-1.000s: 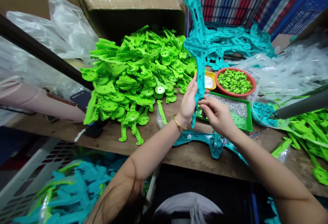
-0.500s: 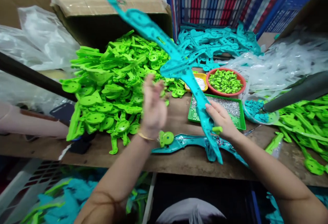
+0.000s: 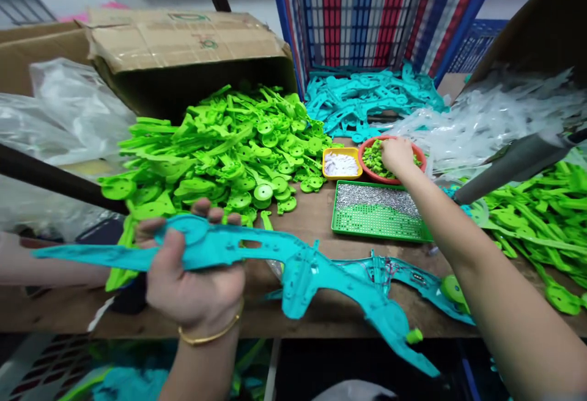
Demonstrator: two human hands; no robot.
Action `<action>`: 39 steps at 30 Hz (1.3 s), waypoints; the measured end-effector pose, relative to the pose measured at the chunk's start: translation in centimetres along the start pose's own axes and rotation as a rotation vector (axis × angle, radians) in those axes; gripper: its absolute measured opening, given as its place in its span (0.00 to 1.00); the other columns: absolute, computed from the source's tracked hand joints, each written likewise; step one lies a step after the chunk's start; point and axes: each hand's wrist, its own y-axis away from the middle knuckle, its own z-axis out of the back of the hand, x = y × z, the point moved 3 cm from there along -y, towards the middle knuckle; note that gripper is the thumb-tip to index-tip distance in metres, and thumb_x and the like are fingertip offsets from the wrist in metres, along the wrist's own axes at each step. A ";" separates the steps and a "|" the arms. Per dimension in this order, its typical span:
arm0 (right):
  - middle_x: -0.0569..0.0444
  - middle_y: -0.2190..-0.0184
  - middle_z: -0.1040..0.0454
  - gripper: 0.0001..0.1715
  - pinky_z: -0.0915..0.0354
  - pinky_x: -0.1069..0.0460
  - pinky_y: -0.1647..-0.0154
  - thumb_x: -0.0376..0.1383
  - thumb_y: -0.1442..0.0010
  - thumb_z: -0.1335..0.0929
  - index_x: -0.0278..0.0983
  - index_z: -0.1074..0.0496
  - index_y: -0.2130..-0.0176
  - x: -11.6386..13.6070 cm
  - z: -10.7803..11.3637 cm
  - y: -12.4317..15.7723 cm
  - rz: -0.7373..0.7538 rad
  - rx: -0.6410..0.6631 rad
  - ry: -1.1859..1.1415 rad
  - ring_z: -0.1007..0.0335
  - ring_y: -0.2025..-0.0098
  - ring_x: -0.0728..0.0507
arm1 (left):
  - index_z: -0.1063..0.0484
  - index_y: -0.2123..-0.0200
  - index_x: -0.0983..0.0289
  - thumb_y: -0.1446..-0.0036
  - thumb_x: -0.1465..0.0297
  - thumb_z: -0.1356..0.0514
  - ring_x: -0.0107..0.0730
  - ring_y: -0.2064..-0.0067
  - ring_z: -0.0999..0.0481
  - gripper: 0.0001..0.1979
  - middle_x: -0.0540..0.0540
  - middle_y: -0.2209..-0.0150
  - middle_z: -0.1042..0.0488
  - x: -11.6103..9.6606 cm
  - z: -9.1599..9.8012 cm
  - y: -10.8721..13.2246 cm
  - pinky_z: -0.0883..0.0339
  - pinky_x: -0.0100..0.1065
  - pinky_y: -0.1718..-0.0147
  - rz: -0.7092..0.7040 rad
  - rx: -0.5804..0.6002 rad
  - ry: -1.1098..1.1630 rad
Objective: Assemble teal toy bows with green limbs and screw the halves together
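My left hand (image 3: 197, 282) is wrapped round one end of a long teal plastic toy bow shell (image 3: 257, 245), held above the table's front edge. A small green plug (image 3: 414, 335) sticks out near the shell's lower right end. My right hand (image 3: 398, 155) reaches into a red bowl (image 3: 381, 178) of small green plastic pieces (image 3: 373, 155); its fingers are curled down, the tips hidden. Behind the held shell, a second teal shell (image 3: 408, 271) with thin wires lies on the table, a green round part (image 3: 453, 290) at its right end.
A green tray (image 3: 380, 220) of small metal screws and a yellow dish (image 3: 342, 165) of white bits stand beside the bowl. Green parts (image 3: 220, 144) are heaped at left, teal shells (image 3: 371, 101) at the back. A grey pole (image 3: 513, 165) slants in from the right.
The teal shell has passed from my right hand to my left and swung down to nearly level. My right hand has moved into the red bowl. My left hand has closed.
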 end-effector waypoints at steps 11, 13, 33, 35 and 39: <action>0.54 0.70 0.23 0.12 0.29 0.47 0.65 0.41 0.47 0.29 0.37 0.24 0.64 11.5 2.5 15.7 0.100 0.217 -0.857 0.28 0.70 0.48 | 0.37 0.72 0.59 0.47 0.40 0.50 0.37 0.64 0.22 0.27 0.52 0.68 0.24 7.3 -2.5 4.5 0.27 0.45 0.60 0.318 0.015 0.356; 0.55 0.70 0.22 0.12 0.28 0.48 0.64 0.41 0.47 0.28 0.37 0.24 0.63 13.1 2.3 19.2 0.077 0.354 -0.959 0.26 0.70 0.48 | 0.37 0.72 0.60 0.43 0.42 0.53 0.36 0.62 0.22 0.26 0.52 0.70 0.26 8.2 -3.2 5.0 0.28 0.42 0.58 0.352 0.022 0.378; 0.53 0.65 0.21 0.04 0.29 0.48 0.57 0.35 0.44 0.30 0.39 0.24 0.66 14.8 1.6 24.2 0.274 0.327 -0.845 0.25 0.61 0.45 | 0.37 0.72 0.60 0.40 0.47 0.51 0.32 0.60 0.23 0.23 0.48 0.76 0.33 9.0 -4.0 7.3 0.30 0.34 0.55 0.295 0.016 0.348; 0.53 0.65 0.21 0.03 0.29 0.47 0.55 0.36 0.44 0.30 0.39 0.24 0.67 14.8 1.7 24.3 0.287 0.315 -0.845 0.25 0.60 0.45 | 0.37 0.72 0.60 0.39 0.50 0.51 0.33 0.59 0.23 0.21 0.48 0.76 0.32 9.1 -4.0 7.5 0.30 0.34 0.55 0.307 0.038 0.338; 0.52 0.59 0.22 0.13 0.30 0.45 0.51 0.38 0.47 0.28 0.43 0.24 0.58 12.9 3.1 24.2 0.277 0.296 -0.797 0.26 0.54 0.43 | 0.36 0.70 0.60 0.37 0.51 0.53 0.35 0.57 0.22 0.20 0.52 0.70 0.25 8.4 -3.7 6.9 0.28 0.40 0.55 0.349 0.150 0.356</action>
